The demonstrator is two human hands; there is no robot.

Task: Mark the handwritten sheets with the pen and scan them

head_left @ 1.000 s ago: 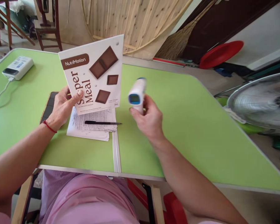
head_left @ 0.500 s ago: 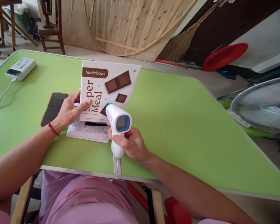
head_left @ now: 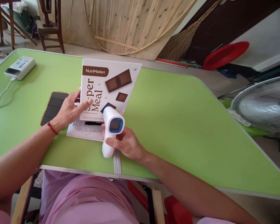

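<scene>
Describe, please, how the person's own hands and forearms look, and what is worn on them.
The left hand and right hand are bare, without gloves. A thin red bracelet circles the left wrist; nothing is visible on the right one. Both forearms are uncovered.

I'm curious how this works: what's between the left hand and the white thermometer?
In the head view, the lower part of the NutriMotion package lies between them, with papers and a black pen showing below.

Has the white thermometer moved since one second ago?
Yes. The thermometer has moved left and lower in view: from right of the metal seam to overlapping the seam's line.
</scene>
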